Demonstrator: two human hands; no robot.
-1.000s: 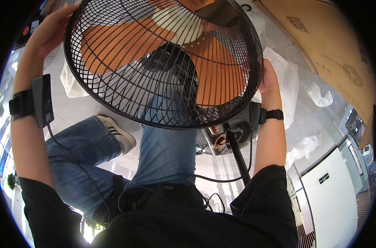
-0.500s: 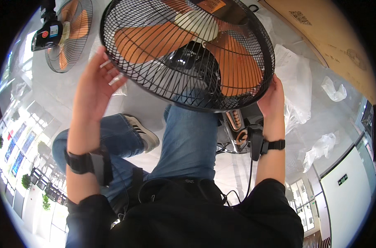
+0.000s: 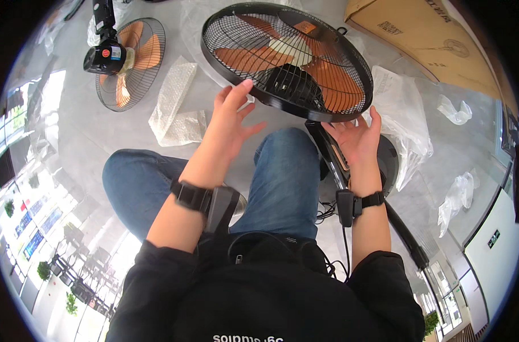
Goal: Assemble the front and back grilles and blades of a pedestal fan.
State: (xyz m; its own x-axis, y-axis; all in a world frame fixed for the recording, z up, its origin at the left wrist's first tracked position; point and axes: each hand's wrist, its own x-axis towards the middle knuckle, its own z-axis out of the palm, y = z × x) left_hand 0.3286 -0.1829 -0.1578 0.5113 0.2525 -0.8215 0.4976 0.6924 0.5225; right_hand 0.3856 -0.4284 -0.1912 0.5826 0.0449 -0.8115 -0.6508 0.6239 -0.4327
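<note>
My left hand is raised in front of me, fingers spread and slightly curled, gripping nothing; its fingertips reach just to the lower left rim of the fan head, and whether they touch the wire I cannot tell; my right hand sits palm up under the lower right rim, fingers fanned open and cupped, its tips at the guard's edge, not clamped on anything.

The fan head stands tilted over my right knee, toward the far side of the grey floor; its black wire guard is closed around orange blades with a pale hub at the middle; the black pole runs down from it beside my right wrist to a dark round base on the floor.

As I judge it, the head looks assembled, guard and blades in place, pole joined to base; what may remain is checking or settling it, since both hands are open and off any firm hold.

A second fan lies near the floor's far left, bubble wrap between the two; clear plastic bags lie to the right, and a cardboard box fills the far right corner.
</note>
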